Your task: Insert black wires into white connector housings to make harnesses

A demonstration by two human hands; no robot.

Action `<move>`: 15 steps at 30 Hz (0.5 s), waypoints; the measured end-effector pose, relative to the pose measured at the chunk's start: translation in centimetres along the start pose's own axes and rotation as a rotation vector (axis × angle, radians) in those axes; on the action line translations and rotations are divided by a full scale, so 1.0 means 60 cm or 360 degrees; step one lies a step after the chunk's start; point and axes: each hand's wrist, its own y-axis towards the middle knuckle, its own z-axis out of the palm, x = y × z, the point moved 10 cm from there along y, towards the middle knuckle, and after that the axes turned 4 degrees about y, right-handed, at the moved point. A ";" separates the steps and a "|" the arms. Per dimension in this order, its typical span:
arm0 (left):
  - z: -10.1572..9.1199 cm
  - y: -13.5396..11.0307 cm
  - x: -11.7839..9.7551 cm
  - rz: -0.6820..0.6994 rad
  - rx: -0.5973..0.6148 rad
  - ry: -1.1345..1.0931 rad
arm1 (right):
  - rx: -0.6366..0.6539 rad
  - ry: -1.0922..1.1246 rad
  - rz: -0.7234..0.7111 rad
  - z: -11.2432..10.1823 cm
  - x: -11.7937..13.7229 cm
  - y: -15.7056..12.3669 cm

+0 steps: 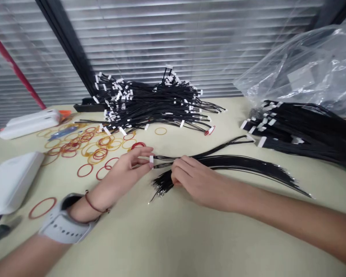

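My left hand [123,171] pinches the small white connector [151,159] at the end of a thin black cable between thumb and fingers. My right hand [197,182] lies fingers-down on a loose bundle of black cables [242,163], gripping it near its bare wire ends [161,185]. The bundle fans out to the right across the pale table [173,238]. A grey watch [63,225] and a red cord sit on my left wrist.
A big heap of black cables with white connectors [150,102] lies behind the hands. More cable bundles [300,132] and a clear plastic bag [305,65] are at the right. Red and yellow rubber bands [89,146] are scattered at the left, near white boxes [11,181].
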 end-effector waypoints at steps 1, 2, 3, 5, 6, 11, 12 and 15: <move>-0.001 0.000 0.002 -0.0013 -0.0004 -0.0049 | -0.0046 0.0027 0.0023 -0.004 -0.002 -0.001; -0.003 0.000 0.004 -0.0027 -0.0014 -0.0102 | -0.0091 0.0074 0.0061 -0.008 -0.006 -0.002; -0.004 0.000 0.005 -0.0046 -0.0025 -0.0158 | -0.0140 0.0136 0.0108 -0.011 -0.012 -0.003; -0.005 -0.001 0.008 -0.0093 -0.0035 -0.0277 | -0.0249 0.0264 0.0241 -0.017 -0.029 -0.007; -0.003 -0.003 0.009 -0.0119 -0.0023 -0.0336 | -0.0299 0.0312 0.0312 -0.019 -0.039 -0.009; 0.003 -0.006 0.000 -0.0062 0.0022 -0.0395 | -0.0509 0.0400 0.0448 -0.027 -0.064 -0.017; 0.002 -0.006 -0.002 -0.0040 0.0010 -0.0373 | -0.0534 0.0413 0.0454 -0.029 -0.066 -0.017; 0.000 -0.006 -0.002 -0.0030 -0.0007 -0.0300 | -0.0519 0.0457 0.0495 -0.029 -0.071 -0.016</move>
